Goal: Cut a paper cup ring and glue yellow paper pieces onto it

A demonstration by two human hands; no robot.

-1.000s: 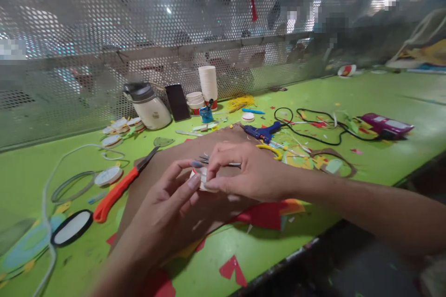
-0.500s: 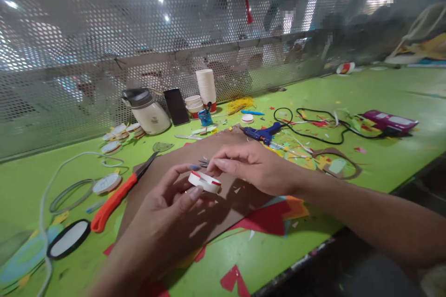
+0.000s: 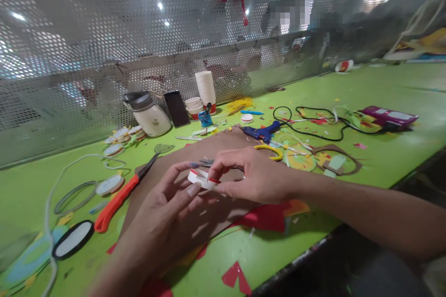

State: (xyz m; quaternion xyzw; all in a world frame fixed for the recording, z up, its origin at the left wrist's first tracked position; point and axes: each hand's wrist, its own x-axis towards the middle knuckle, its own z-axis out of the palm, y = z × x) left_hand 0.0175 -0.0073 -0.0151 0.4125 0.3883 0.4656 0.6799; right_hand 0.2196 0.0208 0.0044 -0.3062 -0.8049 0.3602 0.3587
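Above the brown cardboard point(image 3: 195, 151), my left hand point(image 3: 174, 199) is closed around the left side of a small white paper ring point(image 3: 200, 178) with red along its edge. My right hand point(image 3: 251, 174) is on the ring's right side, index finger bent over its wall and thumb below, pinching it. Just behind the right hand lie small scissors with a yellow handle point(image 3: 270, 151); their grey blades partly show past the fingers. Left of my left hand rests an orange-handled knife point(image 3: 116, 202), its blade on the cardboard edge.
A blue glue gun point(image 3: 261, 133) with a black cord lies behind the cardboard. At the back stand a white jug point(image 3: 149, 116), a phone point(image 3: 177, 109) and stacked paper cups point(image 3: 205, 88). Paper scraps, lids and a purple box point(image 3: 388, 117) are spread over the green table point(image 3: 365, 158).
My right hand has moved down onto the ring, and its fingers now grip the ring's right wall. The yellow scissors handle has come into sight behind it. My left hand keeps its hold.
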